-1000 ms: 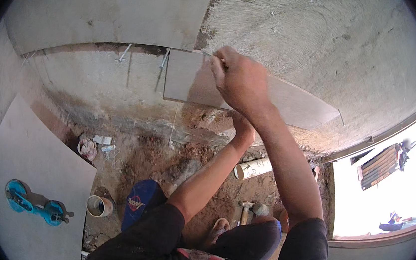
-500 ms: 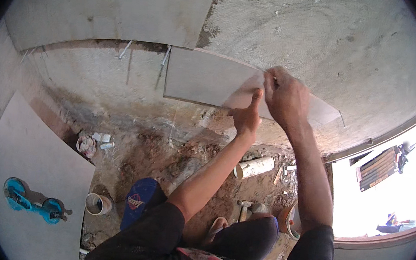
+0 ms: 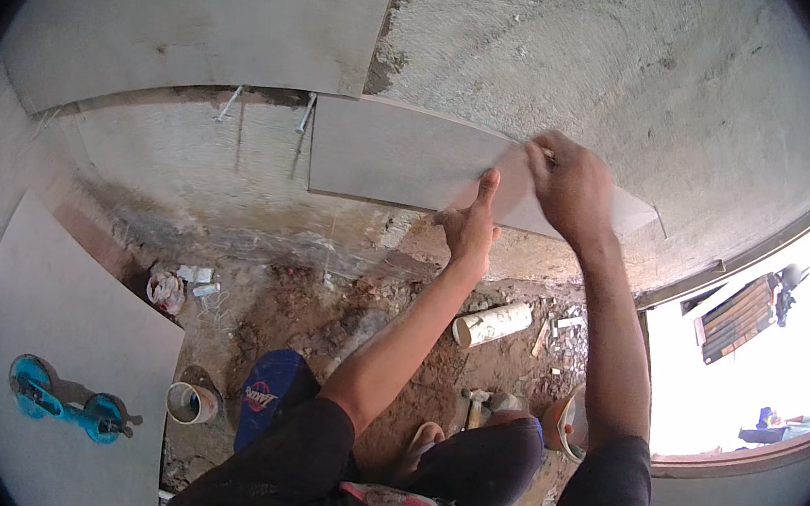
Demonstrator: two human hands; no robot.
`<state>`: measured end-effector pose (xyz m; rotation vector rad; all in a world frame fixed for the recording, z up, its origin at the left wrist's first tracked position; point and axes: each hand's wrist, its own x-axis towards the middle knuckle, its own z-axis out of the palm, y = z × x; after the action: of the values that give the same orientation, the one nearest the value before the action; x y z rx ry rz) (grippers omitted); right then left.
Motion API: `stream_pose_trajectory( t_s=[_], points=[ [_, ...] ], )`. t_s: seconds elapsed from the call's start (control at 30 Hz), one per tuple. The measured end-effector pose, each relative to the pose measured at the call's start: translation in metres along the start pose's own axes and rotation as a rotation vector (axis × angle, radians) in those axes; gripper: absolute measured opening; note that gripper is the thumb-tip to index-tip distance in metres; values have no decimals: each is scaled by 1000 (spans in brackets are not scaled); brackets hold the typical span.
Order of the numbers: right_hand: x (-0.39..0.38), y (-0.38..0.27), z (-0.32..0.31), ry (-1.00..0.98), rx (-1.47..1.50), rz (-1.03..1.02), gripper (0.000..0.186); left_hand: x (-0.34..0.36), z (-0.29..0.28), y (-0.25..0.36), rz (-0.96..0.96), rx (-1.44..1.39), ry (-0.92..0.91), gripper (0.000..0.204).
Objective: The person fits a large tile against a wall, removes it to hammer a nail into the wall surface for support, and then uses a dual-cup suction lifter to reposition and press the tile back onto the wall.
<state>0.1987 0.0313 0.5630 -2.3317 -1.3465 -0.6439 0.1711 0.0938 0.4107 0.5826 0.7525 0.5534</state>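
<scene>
A long grey tile strip (image 3: 395, 150) lies against the rough wall, just below and to the right of a large grey tile (image 3: 203, 19). My left hand (image 3: 471, 225) is at the strip's lower edge, its thumb stretched upward over the face and its fingers apart. Over the right part of the strip, near the upper edge, my right hand (image 3: 575, 186) is closed and slightly blurred. A small pale bit shows within its fingers; its kind cannot be made out. Two pale nails or pegs (image 3: 306, 114) stick out under the large tile.
A grey slab (image 3: 78, 309) at the left carries a blue double suction lifter (image 3: 69, 403). On the dirt floor are a white bucket (image 3: 191, 402), a pale pipe piece (image 3: 493, 325), a hammer (image 3: 476, 408) and another bucket (image 3: 566, 427). A bright opening (image 3: 703, 399) lies at the right.
My right hand has moved slightly right along the strip. The left hand keeps its place near the lower edge, while the whole view has shifted a little.
</scene>
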Motion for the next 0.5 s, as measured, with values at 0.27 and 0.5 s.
stream_pose_trajectory(
  t_s=[0.27,0.5],
  points=[
    [-27,38,-6,206,106,2,13,3,-4,-2,43,-21,-69,99],
    [-34,44,33,267,-3,-232,10,5,-12,-7,7,-131,-151,96]
  ],
)
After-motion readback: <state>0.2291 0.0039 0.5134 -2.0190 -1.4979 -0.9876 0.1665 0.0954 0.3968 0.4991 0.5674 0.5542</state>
